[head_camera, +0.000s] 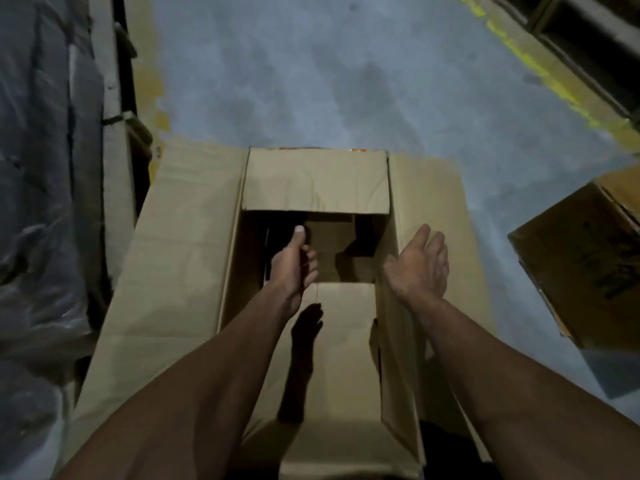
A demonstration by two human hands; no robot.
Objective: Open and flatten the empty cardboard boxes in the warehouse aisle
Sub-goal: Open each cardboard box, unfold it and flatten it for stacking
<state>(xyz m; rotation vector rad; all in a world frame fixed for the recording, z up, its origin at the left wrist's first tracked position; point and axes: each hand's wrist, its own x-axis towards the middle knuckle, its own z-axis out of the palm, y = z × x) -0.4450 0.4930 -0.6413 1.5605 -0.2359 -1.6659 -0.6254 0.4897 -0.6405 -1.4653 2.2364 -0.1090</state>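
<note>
A large cardboard box (pixel 194 258) stands open on the grey concrete floor (pixel 311 81) of the aisle, directly below the person, its 2 long flaps spread outward to left and right and its 2 short flaps, far and near, folded in over the opening. The left hand (pixel 292 271) reaches over the dark gap between those short flaps, thumb stretched forward and fingers loosely curled; this grip holds nothing and throws a shadow on the near flap. The right hand (pixel 420 268) lies at the box's right wall where the right flap hinges, palm down, fingers straight and relaxed, so that grip is also not clasping anything; whether it touches the cardboard is unclear. A second box (pixel 575 268) lies tilted on the floor at right. Plastic-wrapped goods (pixel 38 168) line the left side, and worn yellow floor markings (pixel 540 71) run along the upper right.
</note>
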